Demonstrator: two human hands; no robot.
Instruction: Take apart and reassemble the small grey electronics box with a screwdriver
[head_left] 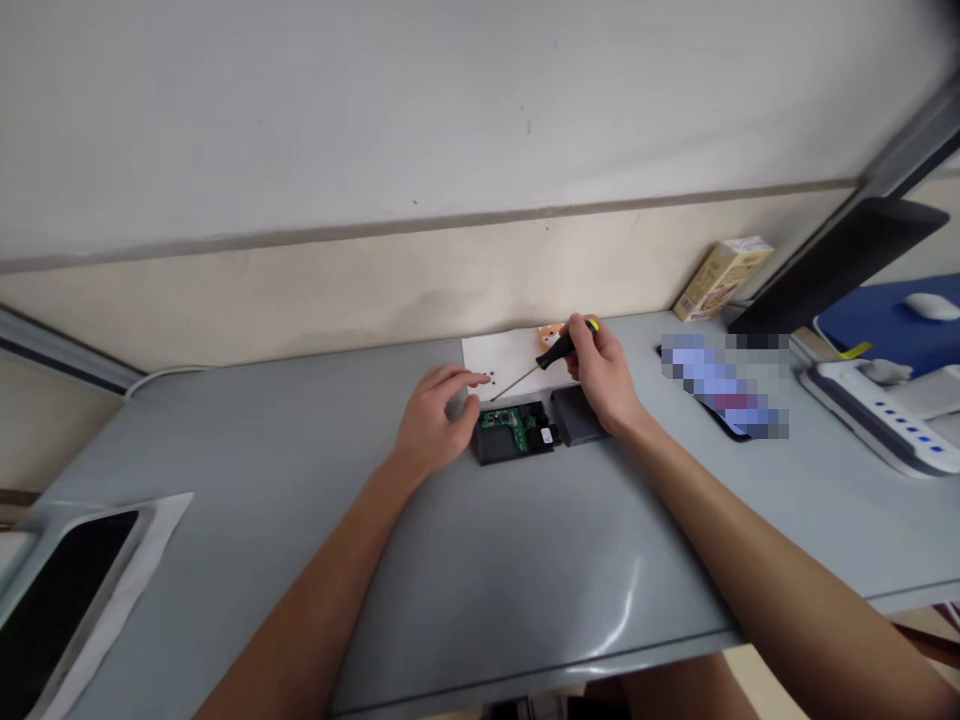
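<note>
My right hand (600, 375) is closed round the handle of a black and yellow screwdriver (556, 350). The screwdriver slants down to the left, its tip near the upper left edge of an open black case with a green circuit board (517, 425). My left hand (437, 420) is at the case's left side, thumb near its corner and fingers apart, reaching over a white sheet (480, 355). Several tiny dark screws (492, 378) lie on the sheet by my left fingertips. Beside the case, under my right hand, is a dark cover (577, 418).
A phone (720, 390), partly pixelated, lies to the right. Farther right are a white power strip (885, 415), a carton (724, 278), a black monitor (840, 260) and a white mouse (932, 306) on a blue mat. A dark-screened device (67, 590) lies at the left front.
</note>
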